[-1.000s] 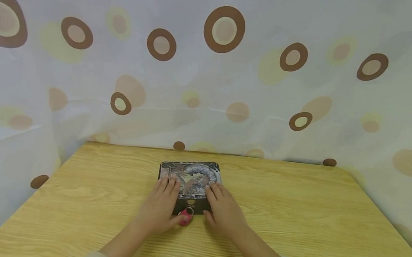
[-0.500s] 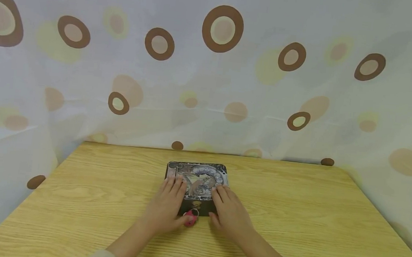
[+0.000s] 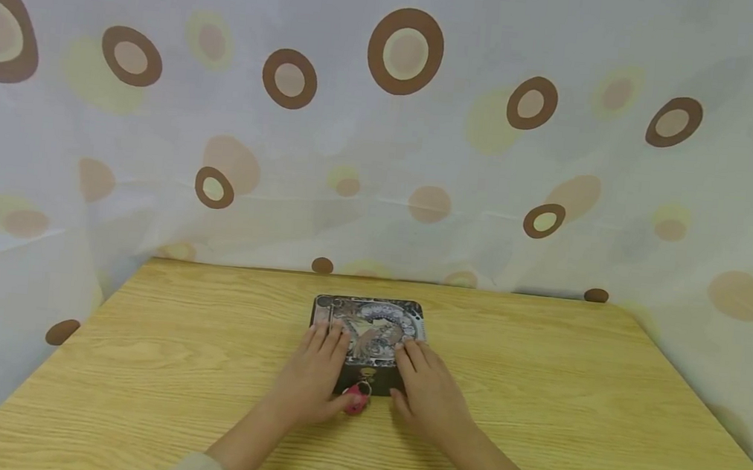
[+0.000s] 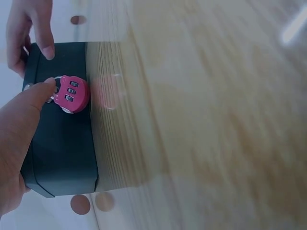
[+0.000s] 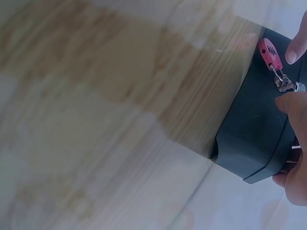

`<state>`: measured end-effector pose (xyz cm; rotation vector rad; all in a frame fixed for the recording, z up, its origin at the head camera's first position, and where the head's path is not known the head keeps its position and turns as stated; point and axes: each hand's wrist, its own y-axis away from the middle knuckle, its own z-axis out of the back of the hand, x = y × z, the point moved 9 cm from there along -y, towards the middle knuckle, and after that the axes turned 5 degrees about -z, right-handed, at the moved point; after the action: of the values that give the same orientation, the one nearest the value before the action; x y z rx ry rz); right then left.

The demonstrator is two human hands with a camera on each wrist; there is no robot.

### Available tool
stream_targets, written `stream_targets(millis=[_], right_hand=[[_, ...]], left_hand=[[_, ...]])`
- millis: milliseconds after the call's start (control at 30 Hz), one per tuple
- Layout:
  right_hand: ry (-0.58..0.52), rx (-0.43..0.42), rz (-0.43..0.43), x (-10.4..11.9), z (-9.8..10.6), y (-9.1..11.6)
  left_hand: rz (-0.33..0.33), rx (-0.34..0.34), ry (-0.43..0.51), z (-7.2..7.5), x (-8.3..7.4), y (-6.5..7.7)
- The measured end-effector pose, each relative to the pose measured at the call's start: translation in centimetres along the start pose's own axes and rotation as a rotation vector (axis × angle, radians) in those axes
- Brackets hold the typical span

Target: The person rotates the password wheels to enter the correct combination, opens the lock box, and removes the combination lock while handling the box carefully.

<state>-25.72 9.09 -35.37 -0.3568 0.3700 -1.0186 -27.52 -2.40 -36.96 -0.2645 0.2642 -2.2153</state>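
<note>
A dark tin box with a printed picture lid sits on the table, its lid down. From the clasp on its front hangs a pink padlock with three number dials. My left hand holds the box's left side, fingers across the lid and thumb on the front beside the padlock's shackle. On the other side my right hand grips the right front corner, its fingertips at the lid's edge and its thumb by the front face. Palms hide parts of both sides.
The box stands on a wood-grain table with bare surface to the left and right. A white cloth with brown rings and pale dots hangs behind the table and along its sides.
The box, with its padlock, has slid to the right across the table between my two hands. Both hands moved with it and kept their places on it. The head view shifted slightly.
</note>
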Motion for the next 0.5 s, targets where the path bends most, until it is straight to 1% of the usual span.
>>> stream_targets(millis=[300, 500], right_hand=[[-0.006, -0.004, -0.022, -0.55, 0.05, 0.35], [-0.011, 0.008, -0.047, -0.98, 0.07, 0.62]], left_hand=[[0.004, 0.038, -0.016, -0.23, -0.48, -0.47], [0.001, 0.045, -0.017, -0.03, -0.89, -0.79]])
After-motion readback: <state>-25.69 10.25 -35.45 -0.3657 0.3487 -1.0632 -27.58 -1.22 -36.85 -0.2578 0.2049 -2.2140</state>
